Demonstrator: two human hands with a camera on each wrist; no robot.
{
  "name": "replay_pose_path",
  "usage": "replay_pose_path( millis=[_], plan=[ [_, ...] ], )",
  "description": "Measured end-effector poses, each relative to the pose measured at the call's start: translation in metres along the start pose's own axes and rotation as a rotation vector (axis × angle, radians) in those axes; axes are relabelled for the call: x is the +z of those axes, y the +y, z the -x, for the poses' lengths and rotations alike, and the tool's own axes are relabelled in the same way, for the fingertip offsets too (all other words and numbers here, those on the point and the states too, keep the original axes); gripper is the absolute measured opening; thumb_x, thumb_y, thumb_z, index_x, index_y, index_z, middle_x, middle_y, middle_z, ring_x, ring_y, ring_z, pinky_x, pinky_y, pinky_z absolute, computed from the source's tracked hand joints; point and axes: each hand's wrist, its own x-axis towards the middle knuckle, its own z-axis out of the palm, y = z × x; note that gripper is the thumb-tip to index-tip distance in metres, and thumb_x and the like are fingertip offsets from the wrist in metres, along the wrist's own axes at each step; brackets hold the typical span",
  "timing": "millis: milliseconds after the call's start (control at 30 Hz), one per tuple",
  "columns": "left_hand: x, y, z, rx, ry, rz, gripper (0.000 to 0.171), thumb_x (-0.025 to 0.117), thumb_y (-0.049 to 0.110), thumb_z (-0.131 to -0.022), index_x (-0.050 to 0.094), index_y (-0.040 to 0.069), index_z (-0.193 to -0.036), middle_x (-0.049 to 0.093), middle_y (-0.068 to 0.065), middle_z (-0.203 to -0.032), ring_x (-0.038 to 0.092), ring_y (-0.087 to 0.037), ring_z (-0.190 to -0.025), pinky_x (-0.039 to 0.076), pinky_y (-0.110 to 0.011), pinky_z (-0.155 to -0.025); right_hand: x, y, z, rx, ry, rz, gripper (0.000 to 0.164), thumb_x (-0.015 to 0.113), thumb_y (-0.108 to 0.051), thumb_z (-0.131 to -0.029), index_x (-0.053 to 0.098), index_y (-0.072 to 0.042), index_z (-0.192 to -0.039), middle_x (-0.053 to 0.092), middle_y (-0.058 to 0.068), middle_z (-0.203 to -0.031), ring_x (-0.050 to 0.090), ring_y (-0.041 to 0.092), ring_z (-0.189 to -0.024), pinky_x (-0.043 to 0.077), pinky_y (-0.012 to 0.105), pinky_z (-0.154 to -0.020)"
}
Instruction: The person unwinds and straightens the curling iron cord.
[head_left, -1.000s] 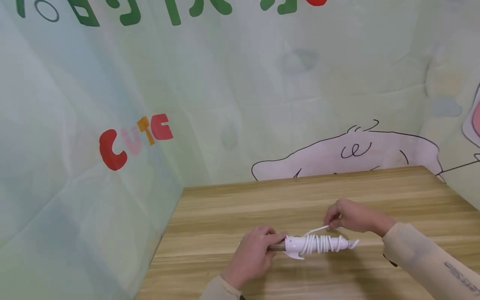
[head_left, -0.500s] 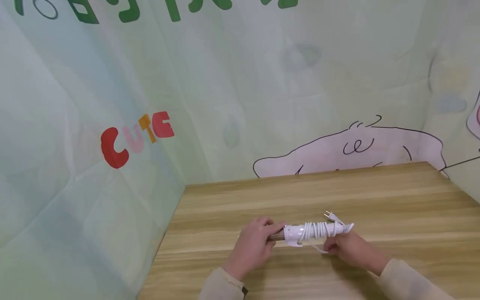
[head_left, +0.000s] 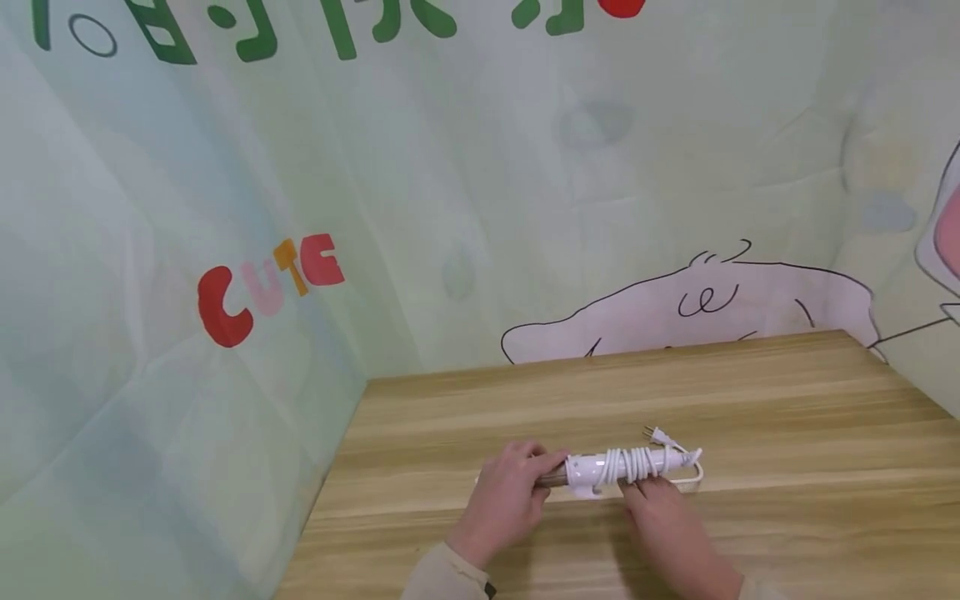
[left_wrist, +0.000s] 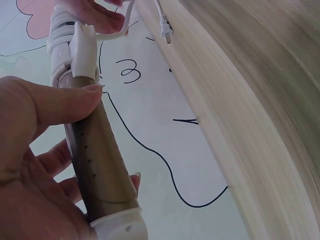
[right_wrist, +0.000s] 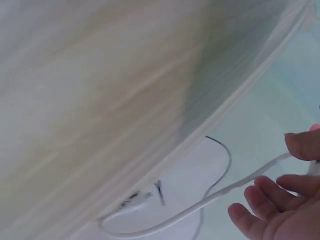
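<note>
My left hand (head_left: 506, 496) grips a curling iron by its bronze barrel (left_wrist: 97, 160), thumb laid along the top. Its white handle (head_left: 585, 471) points right in the head view, with white cord (head_left: 630, 465) wound round it in several loops. At the near side of the handle, my right hand (head_left: 671, 529) pinches the loose run of cord (right_wrist: 200, 205) between thumb and fingers, close under the loops. The two-pin plug (head_left: 660, 436) shows just beyond the handle's far end. In the head view, my left fingers hide most of the barrel.
A wood-grain table (head_left: 450, 417) lies below the hands. Printed cloth (head_left: 450, 208) with a cartoon drawing and coloured letters hangs along its back and left sides.
My right hand has carried the cord from behind the handle, round its right end, to the near side. The plug has come into view. My left hand keeps its grip on the barrel.
</note>
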Motion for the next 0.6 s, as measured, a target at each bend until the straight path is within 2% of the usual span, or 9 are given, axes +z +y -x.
replay_pose_path(
  millis=[67, 200, 467, 600],
  plan=[
    [-0.001, 0.000, -0.001, -0.012, 0.008, 0.008, 0.052, 0.079, 0.002, -0.076, 0.072, 0.022, -0.124, 0.068, -0.002, -0.102, 0.063, -0.020, -0.093, 0.053, -0.040, -0.075, 0.002, -0.004, -0.003, -0.013, 0.052, -0.056, 0.046, 0.081, 0.000, -0.058, 0.065, 0.005, -0.101, 0.060, 0.011, -0.085, 0.058, 0.029, -0.077, 0.049, 0.044, -0.068],
    [-0.005, 0.000, -0.004, -0.027, 0.013, 0.006, 0.052, 0.079, 0.002, -0.076, 0.072, 0.020, -0.124, 0.067, -0.003, -0.102, 0.063, -0.020, -0.090, 0.053, -0.038, -0.073, 0.006, -0.008, -0.007, 0.001, 0.093, -0.123, 0.046, 0.081, 0.000, -0.061, 0.065, 0.003, -0.104, 0.060, 0.009, -0.088, 0.058, 0.028, -0.081, 0.049, 0.044, -0.069],
    [-0.008, 0.002, -0.008, -0.032, 0.012, 0.036, 0.050, 0.079, 0.002, -0.076, 0.072, 0.018, -0.123, 0.067, -0.003, -0.101, 0.062, -0.017, -0.088, 0.053, -0.035, -0.073, 0.007, -0.009, -0.017, 0.077, 0.157, -0.091, 0.026, 0.084, -0.011, -0.063, 0.069, -0.011, -0.085, 0.065, 0.002, -0.078, 0.062, 0.022, -0.068, 0.045, 0.040, -0.055],
    [-0.008, 0.003, -0.010, -0.042, 0.018, 0.086, 0.052, 0.078, -0.001, -0.076, 0.071, 0.017, -0.124, 0.066, -0.002, -0.100, 0.060, -0.016, -0.088, 0.052, -0.033, -0.072, 0.004, -0.004, -0.022, 0.099, 0.179, -0.079, 0.022, 0.084, -0.010, -0.063, 0.065, -0.015, -0.074, 0.063, -0.001, -0.071, 0.059, 0.017, -0.061, 0.042, 0.038, -0.053]
  ],
)
